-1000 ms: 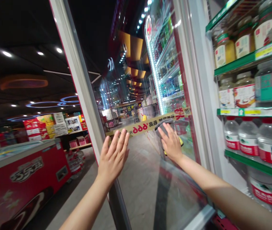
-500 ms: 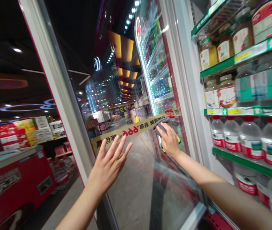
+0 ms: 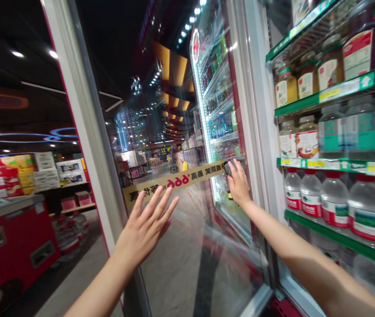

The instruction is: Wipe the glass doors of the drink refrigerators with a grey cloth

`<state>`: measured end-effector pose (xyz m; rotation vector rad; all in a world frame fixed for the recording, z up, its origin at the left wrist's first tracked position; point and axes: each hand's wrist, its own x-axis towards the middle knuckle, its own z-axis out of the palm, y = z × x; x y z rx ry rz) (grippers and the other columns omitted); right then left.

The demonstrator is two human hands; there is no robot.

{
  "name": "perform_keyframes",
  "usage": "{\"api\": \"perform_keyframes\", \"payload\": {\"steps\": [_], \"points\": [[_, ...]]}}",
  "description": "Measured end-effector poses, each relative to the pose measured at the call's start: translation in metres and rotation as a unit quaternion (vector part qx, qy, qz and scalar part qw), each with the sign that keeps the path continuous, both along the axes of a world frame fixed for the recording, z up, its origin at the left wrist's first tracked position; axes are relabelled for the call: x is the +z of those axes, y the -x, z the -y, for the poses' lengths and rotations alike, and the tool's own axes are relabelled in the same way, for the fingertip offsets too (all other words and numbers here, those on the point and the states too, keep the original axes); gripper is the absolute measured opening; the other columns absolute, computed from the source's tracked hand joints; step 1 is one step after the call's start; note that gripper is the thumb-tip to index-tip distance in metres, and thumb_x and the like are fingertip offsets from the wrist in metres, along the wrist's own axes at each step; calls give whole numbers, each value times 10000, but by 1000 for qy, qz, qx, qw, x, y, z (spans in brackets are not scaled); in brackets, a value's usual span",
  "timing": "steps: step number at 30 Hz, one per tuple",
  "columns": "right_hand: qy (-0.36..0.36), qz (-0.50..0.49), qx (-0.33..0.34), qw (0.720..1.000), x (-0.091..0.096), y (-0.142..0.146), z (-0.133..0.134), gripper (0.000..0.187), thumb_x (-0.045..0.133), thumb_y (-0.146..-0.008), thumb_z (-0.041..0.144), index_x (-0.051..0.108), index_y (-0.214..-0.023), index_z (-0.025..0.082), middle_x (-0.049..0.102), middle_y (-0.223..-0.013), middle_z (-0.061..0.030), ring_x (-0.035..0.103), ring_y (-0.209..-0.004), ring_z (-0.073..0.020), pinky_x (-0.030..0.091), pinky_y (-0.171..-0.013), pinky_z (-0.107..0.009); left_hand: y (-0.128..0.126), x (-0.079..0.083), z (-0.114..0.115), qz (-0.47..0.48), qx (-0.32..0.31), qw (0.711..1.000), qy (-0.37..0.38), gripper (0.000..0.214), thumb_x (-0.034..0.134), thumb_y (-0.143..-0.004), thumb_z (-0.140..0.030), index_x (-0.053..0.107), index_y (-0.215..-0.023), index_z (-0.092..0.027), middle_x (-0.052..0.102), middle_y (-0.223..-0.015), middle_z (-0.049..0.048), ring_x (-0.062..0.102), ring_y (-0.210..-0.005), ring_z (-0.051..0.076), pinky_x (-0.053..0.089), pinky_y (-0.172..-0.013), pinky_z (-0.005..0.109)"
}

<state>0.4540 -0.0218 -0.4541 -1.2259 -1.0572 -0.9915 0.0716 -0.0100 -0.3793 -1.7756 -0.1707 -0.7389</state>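
Note:
A framed glass door (image 3: 180,255) stands open in front of me, with a yellowish printed strip (image 3: 205,173) running across it. My left hand (image 3: 149,222) is spread, fingers apart and empty, at the glass just below the strip's left part; whether the palm touches is hidden. Under the fingers of my right hand (image 3: 239,184), a dark grey cloth (image 3: 229,167) lies against the glass at the strip's right end. Part of the cloth is covered by those fingers.
To the right, fridge shelves with green edges (image 3: 334,235) hold several drinks, among them red-capped water bottles (image 3: 338,199). A pale door frame (image 3: 81,119) slants down on the left. Beyond it stand a red chest freezer (image 3: 15,251) and stacked boxes (image 3: 45,169).
My right hand and the cloth have slid right along the strip, uncovering more of its print. My left hand stays spread in nearly the same place. The view has shifted slightly.

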Motion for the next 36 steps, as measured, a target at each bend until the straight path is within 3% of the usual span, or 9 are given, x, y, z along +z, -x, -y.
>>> {"api": "perform_keyframes", "payload": {"steps": [3,10,16,18,20,27,29,34,36], "points": [[-30,-67,-7,997,16,-27,0,585,364,-998,262,340,-1582,278,338,-1652,-87,294,-1534,-256,342,-1215,-536,-1,0,1,4,2,1000,-2,591,490,-1028,-355,365,-1579,-184,344,-1651,103,243,-1555,314,64,-1298,575],[-72,-89,-9,993,-28,-56,19,535,415,-892,172,599,-1393,211,622,-1402,-113,565,-1320,-238,450,-1147,-496,-1,0,0,4,-3,1000,-3,607,510,-1020,-340,348,-1586,-189,348,-1648,102,236,-1558,306,66,-1299,578],[27,-42,-105,993,48,-79,40,547,414,-936,172,531,-1470,192,433,-1606,-87,330,-1503,-240,309,-1239,-455,-1,-1,-3,6,-7,1000,1,609,494,-1025,-343,332,-1593,-194,336,-1653,100,243,-1555,315,76,-1296,583],[53,-49,-113,991,53,-83,37,561,398,-971,208,453,-1527,164,371,-1641,-111,255,-1538,-280,309,-1231,-501,0,-1,-2,7,-9,1000,1,600,484,-1029,-340,335,-1592,-195,343,-1651,97,248,-1553,311,79,-1297,580],[70,-56,-114,989,30,-82,33,590,379,-984,216,375,-1568,134,330,-1656,-144,219,-1551,-320,323,-1211,-560,0,-1,-1,8,-10,1000,-2,597,484,-1030,-337,336,-1591,-192,352,-1647,97,249,-1553,308,79,-1298,577],[120,-46,-131,983,-116,-73,26,715,358,-921,88,266,-1620,207,367,-1641,-125,171,-1574,-306,371,-1190,-586,-1,-1,1,4,-1,1000,-9,625,531,-1012,-348,345,-1587,-190,353,-1645,106,246,-1553,313,70,-1296,579],[108,-31,-120,986,-109,-80,27,757,354,-874,45,302,-1609,219,398,-1627,-99,178,-1572,-297,373,-1196,-571,-2,-1,1,3,-5,1000,-10,648,547,-1004,-380,342,-1588,-189,356,-1642,113,238,-1554,315,72,-1296,580],[76,-13,-96,992,-22,-100,30,727,316,-864,39,388,-1571,192,404,-1626,-78,160,-1576,-254,302,-1253,-475,-2,-1,1,8,-13,1000,3,680,551,-999,-422,312,-1602,-214,361,-1639,111,224,-1559,304,69,-1296,576],[76,-15,-99,992,-10,-101,28,709,302,-893,55,355,-1586,192,364,-1648,-83,129,-1581,-253,267,-1263,-478,-2,-1,1,6,-15,1000,13,684,554,-998,-407,300,-1606,-223,353,-1643,107,226,-1558,304,66,-1296,575]]}}
